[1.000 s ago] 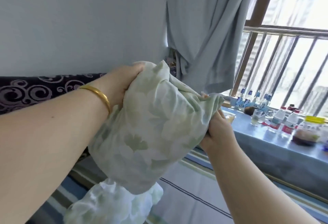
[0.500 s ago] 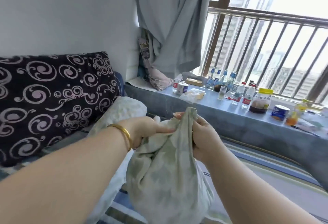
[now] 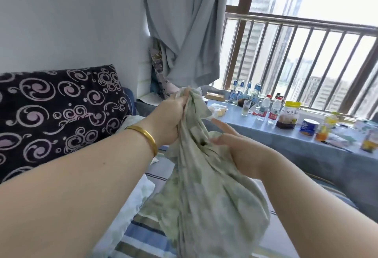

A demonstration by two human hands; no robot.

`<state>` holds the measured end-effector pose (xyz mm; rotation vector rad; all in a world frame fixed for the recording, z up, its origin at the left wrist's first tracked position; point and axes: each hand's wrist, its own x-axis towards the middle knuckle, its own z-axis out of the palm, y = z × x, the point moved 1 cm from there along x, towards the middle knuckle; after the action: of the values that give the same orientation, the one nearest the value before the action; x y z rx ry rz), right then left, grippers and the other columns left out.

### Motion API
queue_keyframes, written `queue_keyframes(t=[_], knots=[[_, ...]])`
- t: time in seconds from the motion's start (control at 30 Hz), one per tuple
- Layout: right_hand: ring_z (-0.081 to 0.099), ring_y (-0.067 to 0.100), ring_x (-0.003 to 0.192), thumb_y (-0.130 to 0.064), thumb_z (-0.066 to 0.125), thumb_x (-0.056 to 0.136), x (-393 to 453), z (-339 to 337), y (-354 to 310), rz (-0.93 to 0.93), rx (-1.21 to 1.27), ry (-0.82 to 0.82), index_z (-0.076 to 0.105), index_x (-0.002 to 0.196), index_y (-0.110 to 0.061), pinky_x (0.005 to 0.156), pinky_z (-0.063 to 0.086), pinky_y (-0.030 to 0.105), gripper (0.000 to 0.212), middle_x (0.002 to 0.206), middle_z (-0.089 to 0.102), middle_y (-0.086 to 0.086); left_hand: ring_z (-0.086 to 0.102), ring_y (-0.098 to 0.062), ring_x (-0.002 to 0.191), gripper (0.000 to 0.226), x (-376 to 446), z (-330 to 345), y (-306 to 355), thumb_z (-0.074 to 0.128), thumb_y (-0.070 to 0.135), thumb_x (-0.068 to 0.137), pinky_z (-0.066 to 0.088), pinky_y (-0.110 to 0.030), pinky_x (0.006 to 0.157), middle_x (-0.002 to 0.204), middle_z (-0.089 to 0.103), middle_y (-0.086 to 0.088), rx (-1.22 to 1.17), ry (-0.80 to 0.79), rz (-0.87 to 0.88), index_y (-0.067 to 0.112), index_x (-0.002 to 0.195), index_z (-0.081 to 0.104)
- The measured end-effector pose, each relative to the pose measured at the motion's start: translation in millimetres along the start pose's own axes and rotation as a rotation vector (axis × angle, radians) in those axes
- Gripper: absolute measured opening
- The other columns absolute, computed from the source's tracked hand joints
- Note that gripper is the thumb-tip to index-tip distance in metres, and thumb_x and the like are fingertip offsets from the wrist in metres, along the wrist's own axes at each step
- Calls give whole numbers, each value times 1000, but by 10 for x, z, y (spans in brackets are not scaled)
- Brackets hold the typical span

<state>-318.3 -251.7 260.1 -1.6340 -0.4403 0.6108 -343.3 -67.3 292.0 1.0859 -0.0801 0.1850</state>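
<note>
Bedside view with a soft cloth (image 3: 204,186) in hand. We see a thin, pale green fabric printed with faint leaf shapes, hanging in long limp folds above the bed (image 3: 143,239), whose sheet is striped in blue, white and tan. The left hand (image 3: 167,118) has its grip closed round the gathered top of the cloth, the fingers curled so that the fabric is squeezed into a narrow, crumpled neck that sticks out above the fist. A smooth, round gold bangle (image 3: 144,138) circles that wrist. The right hand (image 3: 241,149) lies lower against the side of the cloth with its grip open, the fingers nearly straight and a small puff of fabric showing just beside them. Below the hands the cloth widens into a loose, baggy mass, and its hem reaches the sheet. Under the left forearm we note a second pale printed fabric (image 3: 131,202), flat on the bed. Behind it leans a plump dark cushion (image 3: 57,110) patterned with lilac swirls. A matte grey curtain (image 3: 190,22) falls in heavy pleats at the window, and a worktop (image 3: 296,145) draped in blue cloth carries clear plastic bottles (image 3: 263,107), a drinking glass (image 3: 246,107) and a yellow-lidded jar (image 3: 289,114)
</note>
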Motion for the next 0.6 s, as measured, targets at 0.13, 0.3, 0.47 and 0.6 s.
queue_keyframes(t=[0.13, 0.3, 0.47, 0.6], knots=[[65, 32, 113, -42, 91, 60, -136, 104, -386, -73, -303, 50, 57, 124, -46, 98, 53, 50, 72, 132, 59, 9, 62, -16, 59, 21, -159, 368, 273, 51, 33, 102, 57, -31, 60, 75, 65, -4, 35, -134, 5, 15, 97, 62], [71, 27, 106, -40, 88, 66, -436, 67, -800, -115, -377, -81, 65, 118, -39, 96, 55, 50, 57, 118, 72, 5, 60, -15, 49, 20, -320, 617, 619, 52, 32, 102, 53, -25, 48, 62, 63, -3, 116, -191, 37, 13, 107, 57], [73, 22, 101, -25, 83, 76, -709, 53, -1155, -35, -410, -204, 73, 104, -41, 77, 60, 32, 33, 112, 75, 1, 56, -10, 40, 21, -429, 774, 861, 52, 35, 102, 46, -19, 41, 52, 60, 1, 177, -212, 72, 15, 107, 58], [74, 23, 98, -31, 84, 74, -887, -48, -1290, -28, -392, -163, 79, 95, -27, 75, 60, 32, 22, 108, 77, 5, 59, -8, 43, 43, -434, 840, 847, 51, 33, 103, 48, -19, 43, 54, 63, 4, 207, -168, 112, 8, 138, 51]])
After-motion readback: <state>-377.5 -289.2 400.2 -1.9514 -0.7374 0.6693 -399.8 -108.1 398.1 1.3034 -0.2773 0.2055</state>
